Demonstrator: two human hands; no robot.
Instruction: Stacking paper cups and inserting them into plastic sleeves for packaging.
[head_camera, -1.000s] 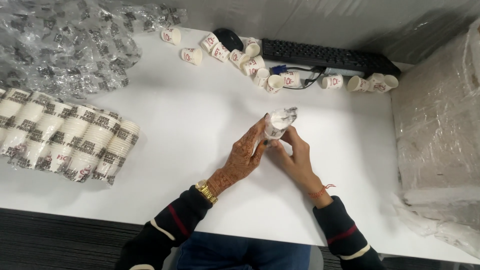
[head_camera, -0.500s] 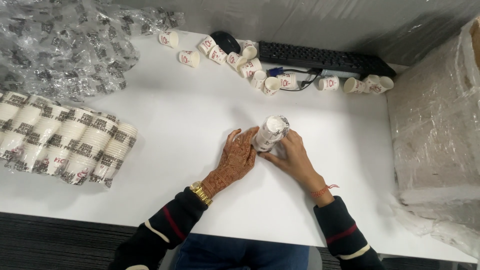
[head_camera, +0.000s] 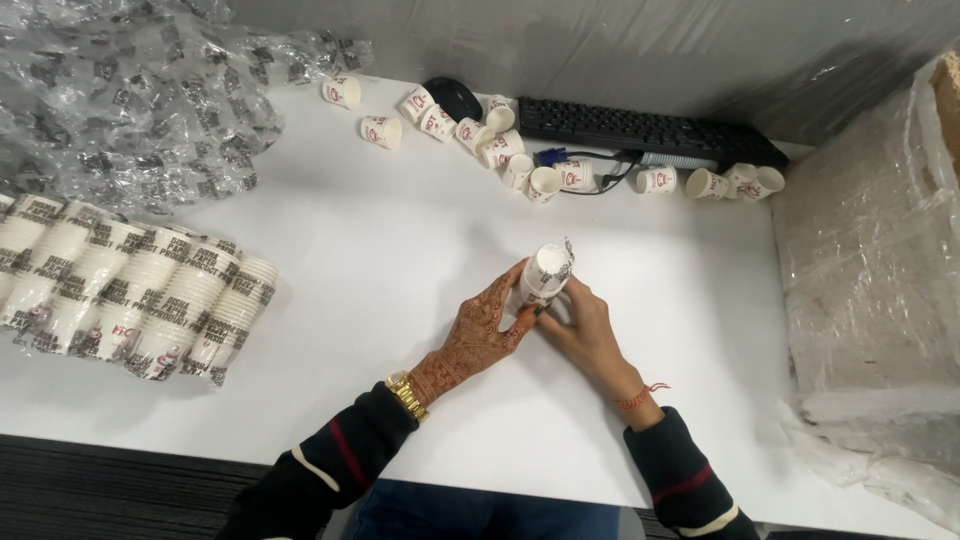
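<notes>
Only the one head view here, so everything is placed relative to the keyboard (head_camera: 650, 132) at the back of the white table (head_camera: 380, 260).

A short stack of paper cups (head_camera: 541, 276) is held well in front of the keyboard, about mid-table. It is tilted, open rim up and away, with a scrap of clear wrap seen at its top edge. The left hand (head_camera: 480, 332) is closed around the lower side of the stack, and the right hand (head_camera: 578, 328) is wrapped on it from the other side, probably so the cups are kept from sliding apart.

Loose single cups (head_camera: 500, 148) are scattered just left of and in front of the keyboard, with a few more at its right end, mostly tipped over. A black mouse (head_camera: 455, 97) is parked left of the keyboard. Far left of it, wrapped sleeves of cups (head_camera: 130, 295) are laid side by side, with crumpled plastic wrap (head_camera: 130, 90) piled behind them. Right of the keyboard, a plastic-covered box (head_camera: 870, 260) is sat.
</notes>
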